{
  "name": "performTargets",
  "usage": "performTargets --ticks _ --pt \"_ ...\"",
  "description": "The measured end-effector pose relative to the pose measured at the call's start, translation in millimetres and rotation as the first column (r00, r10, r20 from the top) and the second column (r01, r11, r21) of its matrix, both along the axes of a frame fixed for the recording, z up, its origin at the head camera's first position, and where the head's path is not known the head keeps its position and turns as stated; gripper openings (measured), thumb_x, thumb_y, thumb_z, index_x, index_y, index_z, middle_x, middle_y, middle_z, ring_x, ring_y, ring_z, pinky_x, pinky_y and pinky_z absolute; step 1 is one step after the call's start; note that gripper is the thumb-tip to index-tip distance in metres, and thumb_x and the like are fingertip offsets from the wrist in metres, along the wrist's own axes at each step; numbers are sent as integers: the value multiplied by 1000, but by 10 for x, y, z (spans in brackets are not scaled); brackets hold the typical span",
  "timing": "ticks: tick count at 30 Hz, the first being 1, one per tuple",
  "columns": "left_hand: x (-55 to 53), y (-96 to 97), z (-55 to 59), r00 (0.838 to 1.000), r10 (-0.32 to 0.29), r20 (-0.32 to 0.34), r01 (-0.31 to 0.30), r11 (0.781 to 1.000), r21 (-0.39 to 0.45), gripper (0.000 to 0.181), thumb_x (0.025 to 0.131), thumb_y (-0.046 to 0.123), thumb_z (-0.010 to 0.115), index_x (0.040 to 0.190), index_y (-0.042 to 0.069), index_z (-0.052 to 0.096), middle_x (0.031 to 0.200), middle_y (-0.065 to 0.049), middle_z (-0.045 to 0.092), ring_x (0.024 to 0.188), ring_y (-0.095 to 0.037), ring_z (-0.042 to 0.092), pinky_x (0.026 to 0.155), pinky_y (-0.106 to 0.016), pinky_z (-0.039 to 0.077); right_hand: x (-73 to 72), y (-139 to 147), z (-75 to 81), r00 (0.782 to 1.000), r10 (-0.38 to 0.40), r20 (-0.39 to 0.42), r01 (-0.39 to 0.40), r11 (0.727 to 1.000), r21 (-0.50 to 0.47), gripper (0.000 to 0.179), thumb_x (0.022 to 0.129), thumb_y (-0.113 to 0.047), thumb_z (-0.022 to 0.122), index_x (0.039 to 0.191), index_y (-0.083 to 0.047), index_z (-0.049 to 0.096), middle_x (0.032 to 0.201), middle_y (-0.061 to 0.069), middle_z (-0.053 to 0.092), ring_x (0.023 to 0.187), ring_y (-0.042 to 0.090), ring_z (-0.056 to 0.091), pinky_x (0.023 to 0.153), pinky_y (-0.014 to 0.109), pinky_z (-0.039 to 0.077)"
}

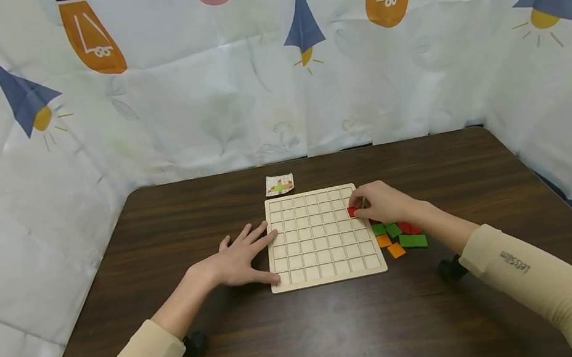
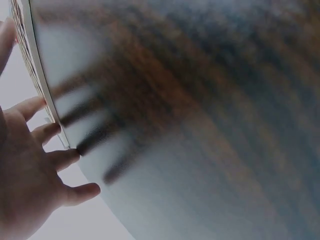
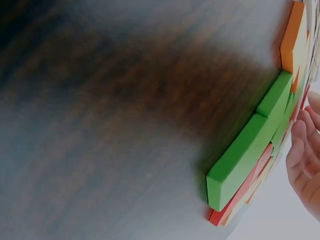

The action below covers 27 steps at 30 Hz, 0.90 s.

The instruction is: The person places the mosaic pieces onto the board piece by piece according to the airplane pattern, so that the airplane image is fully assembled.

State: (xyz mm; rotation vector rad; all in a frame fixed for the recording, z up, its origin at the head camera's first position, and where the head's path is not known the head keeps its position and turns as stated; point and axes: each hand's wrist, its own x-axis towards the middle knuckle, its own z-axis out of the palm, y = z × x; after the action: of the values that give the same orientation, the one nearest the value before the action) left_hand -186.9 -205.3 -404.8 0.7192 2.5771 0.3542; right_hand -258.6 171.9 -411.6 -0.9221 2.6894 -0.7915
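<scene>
Pinching red tile (image 1: 351, 212): right hand (image 1: 382, 202) | long axis, heading: unclear | left hand (image 1: 239, 262): spread, touching board (image 1: 314, 241)

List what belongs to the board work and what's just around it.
Likely in use:
wooden grid board, left hand at its edge
red tile in right hand
loose red, green, orange tiles
small printed card, probably

Just around:
brown table
printed backdrop

Behind the dark table (image 1: 311, 337) hangs a lamp-print curtain (image 1: 186, 113), probably cloth
</scene>
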Motion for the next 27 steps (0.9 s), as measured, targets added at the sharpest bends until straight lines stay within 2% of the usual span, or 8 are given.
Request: performTargets --ticks 3,12,23,27 --pt "-1 -2 -6 1000 -2 -10 2 1000 12 103 88 66 70 166 21 20 172 -9 5 155 -41 -1 111 -78 3 -2 37 29 999 -22 23 22 999 -24 18 96 -7 73 113 -3 73 94 2 70 72 16 60 67 33 53" --pt "3 7 15 1000 -7 -29 8 1000 30 103 86 64 73 165 19 25 172 -8 7 155 -43 2 110 -79 6 -87 282 89 996 -86 19 87 994 -61 18 98 -6 70 115 1 72 96 3 70 86 19 64 78 39 55" --pt "-20 36 28 1000 2 -14 -2 1000 27 103 87 62 75 165 17 25 172 -10 6 155 -44 3 110 -78 8 -101 597 90 988 -146 43 148 988 -45 16 97 -9 72 111 0 72 89 2 69 77 18 62 70 36 53" --pt "-14 30 29 1000 2 1 -2 1000 27 103 87 60 75 165 16 24 172 -11 6 154 -44 2 110 -78 10 -95 676 54 985 -167 37 168 986 -18 16 96 -11 74 109 -1 72 86 0 66 76 18 60 71 35 52"
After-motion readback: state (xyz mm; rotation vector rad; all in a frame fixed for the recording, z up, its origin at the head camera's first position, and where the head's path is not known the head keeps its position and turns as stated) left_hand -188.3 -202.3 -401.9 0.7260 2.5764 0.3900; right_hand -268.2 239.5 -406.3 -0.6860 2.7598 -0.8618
